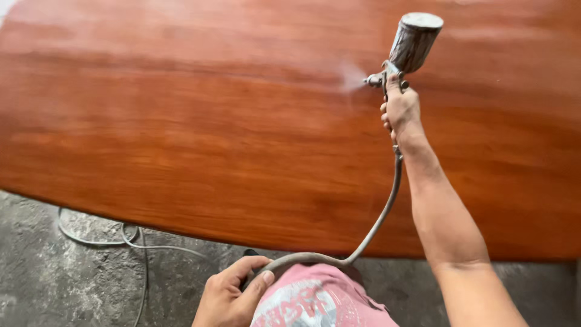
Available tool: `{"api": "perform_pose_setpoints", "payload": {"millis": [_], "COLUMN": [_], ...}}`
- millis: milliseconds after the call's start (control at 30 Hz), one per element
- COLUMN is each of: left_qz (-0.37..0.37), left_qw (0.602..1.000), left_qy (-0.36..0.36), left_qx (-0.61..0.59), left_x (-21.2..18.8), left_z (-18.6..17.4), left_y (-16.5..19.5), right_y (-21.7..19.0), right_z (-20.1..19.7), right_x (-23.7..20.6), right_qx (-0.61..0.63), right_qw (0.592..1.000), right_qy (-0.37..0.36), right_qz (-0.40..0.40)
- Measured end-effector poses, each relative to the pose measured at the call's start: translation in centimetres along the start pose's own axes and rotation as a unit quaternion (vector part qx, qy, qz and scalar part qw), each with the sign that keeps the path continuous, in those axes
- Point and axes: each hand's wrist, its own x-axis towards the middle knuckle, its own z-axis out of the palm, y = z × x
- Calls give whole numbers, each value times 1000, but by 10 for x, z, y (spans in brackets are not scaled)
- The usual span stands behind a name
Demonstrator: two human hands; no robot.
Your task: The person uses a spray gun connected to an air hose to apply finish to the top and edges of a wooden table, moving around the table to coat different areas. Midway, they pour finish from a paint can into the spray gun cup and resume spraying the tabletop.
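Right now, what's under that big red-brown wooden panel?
Below the panel's near edge: grey concrete floor and thin pale cables running underneath. The panel covers everything farther in, so any support is hidden.

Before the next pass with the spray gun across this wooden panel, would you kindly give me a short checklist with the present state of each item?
1. Right hand firmly gripping the spray gun: ok.
2. Nozzle aimed at the reddish wooden panel, mist visible: ok.
3. Left hand holding the air hose off the wet surface: ok.
4. Cup lid closed: cannot tell.
5. Loose cables on the concrete floor away from feet: cannot tell.
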Motion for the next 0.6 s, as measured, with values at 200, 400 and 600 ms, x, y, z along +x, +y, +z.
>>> {"api": "perform_pose_setpoints", "payload": {"millis": [200, 400, 600], "left_qz": [-40, 24, 4], "left_qw": [995, 984, 978], "left_qy": [-75, -126, -119], "left_qx": [56, 121, 170], "left_x": [-20, -30, -40], "left_z": [87, 152, 176], "left_y": [30, 42, 55], "right_y": [-11, 2, 45], "right_z": [-183, -367, -478], "right_x": [-11, -13, -38], "right_qx": [-34, -181, -281], "right_qw": [992, 943, 858], "right_qy": [124, 257, 424], "right_qz": [-1, -107, -79]}}
